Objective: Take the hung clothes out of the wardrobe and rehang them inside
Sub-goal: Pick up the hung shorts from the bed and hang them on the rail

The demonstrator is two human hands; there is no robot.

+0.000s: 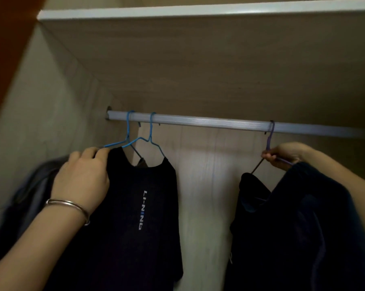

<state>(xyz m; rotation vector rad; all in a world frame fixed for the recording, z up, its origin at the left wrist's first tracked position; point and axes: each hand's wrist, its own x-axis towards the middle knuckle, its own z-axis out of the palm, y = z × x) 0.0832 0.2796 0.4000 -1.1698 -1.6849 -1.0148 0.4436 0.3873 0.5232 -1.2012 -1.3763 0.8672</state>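
A grey rail (pixel 209 121) runs across the wardrobe. Two blue wire hangers (pixel 150 131) hook over its left end. A black T-shirt (pixel 143 217) with white lettering hangs from one of them. My left hand (pixel 82 177), with a metal bangle on the wrist, pinches the shoulder of the left blue hanger beside the shirt's collar. At the right a purple hanger (pixel 270 135) hooks over the rail and carries a dark navy garment (pixel 299 227). My right hand (pixel 282 154) grips the purple hanger just below its hook.
A grey garment (pixel 30 190) hangs blurred at the far left against the side wall (pixel 40 106). A shelf board (pixel 198 11) closes the compartment from above. The pale back panel (pixel 209 175) shows between the two dark garments.
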